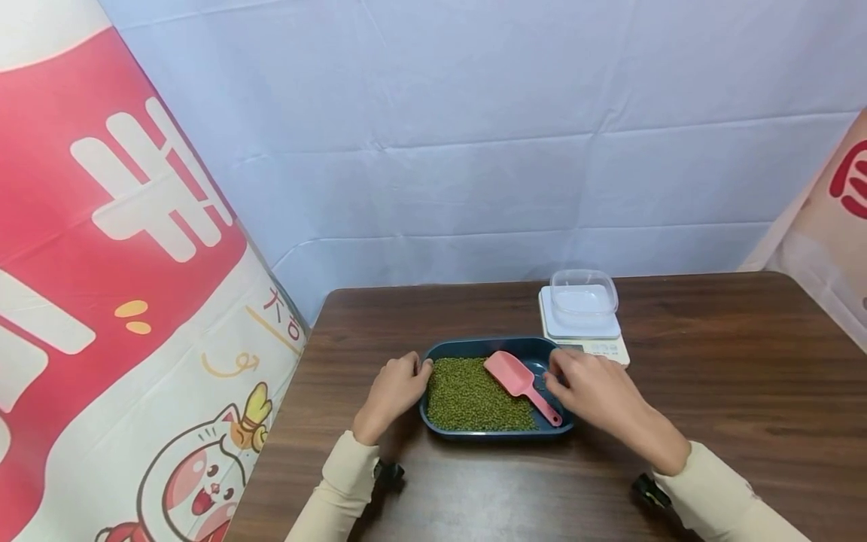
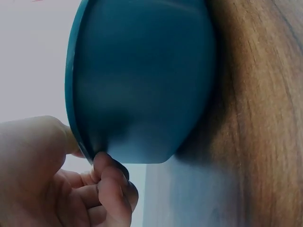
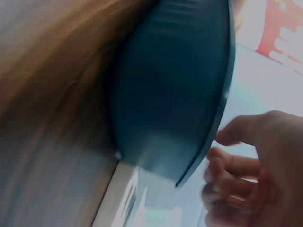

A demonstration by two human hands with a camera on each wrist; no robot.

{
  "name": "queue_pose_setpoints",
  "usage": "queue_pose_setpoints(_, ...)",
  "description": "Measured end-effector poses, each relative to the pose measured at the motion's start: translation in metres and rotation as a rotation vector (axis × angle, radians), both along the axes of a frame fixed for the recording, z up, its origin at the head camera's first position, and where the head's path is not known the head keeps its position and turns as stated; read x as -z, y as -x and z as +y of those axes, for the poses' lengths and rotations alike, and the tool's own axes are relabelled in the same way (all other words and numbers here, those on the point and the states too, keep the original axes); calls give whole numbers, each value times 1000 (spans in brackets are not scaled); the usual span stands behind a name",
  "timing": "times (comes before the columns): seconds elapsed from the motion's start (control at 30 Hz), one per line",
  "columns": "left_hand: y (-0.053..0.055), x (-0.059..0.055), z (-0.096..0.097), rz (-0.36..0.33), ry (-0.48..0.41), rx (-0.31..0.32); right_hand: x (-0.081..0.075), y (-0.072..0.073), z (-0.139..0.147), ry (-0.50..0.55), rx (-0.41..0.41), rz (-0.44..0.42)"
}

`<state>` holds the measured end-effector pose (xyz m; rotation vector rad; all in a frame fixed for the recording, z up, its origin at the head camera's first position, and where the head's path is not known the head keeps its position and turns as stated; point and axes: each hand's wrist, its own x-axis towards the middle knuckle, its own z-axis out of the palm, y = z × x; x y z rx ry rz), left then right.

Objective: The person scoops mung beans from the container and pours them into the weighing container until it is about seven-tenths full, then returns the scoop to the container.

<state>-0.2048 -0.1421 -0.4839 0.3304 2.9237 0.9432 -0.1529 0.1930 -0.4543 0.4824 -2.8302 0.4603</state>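
Cream sleeves (image 1: 725,493) lie nearest the camera, over the near part of the table (image 1: 731,391). Closer to the table's left edge than its right, a blue tray (image 1: 467,349) seems to rest on the wood. The left hand (image 1: 396,388) pinches the tray's left rim between thumb and fingers; the right hand (image 1: 599,388) has its fingers bent loosely at the right rim, thumb and index parted, nothing clasped between them, and whether they touch it I cannot tell. A good hold would match right to left and keep the tray level, as the small green beans (image 1: 467,399) could slide and carry the pink scoop (image 1: 511,375) with them. Mind the scale (image 1: 584,329) beyond the right hand, near the far edge, bearing a clear container (image 1: 584,301)
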Motion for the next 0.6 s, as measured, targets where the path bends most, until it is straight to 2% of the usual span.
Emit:
queue_pose_setpoints(0.1, 1, 2, -1, -9, -11, 6, 1, 4, -11, -95, -93, 33)
queue_pose_setpoints(0.23, 1, 5, 1, -11, -20, 6, 7, 9, -21, -229, -170, 143)
queue_pose_setpoints(0.4, 0, 6, 4, -5, -20, -2, 12, 11, -27, -308, -184, 191)
queue_pose_setpoints(0.6, 0, 8, 5, -19, -27, -21, 16, 15, -29, -295, -186, 193)
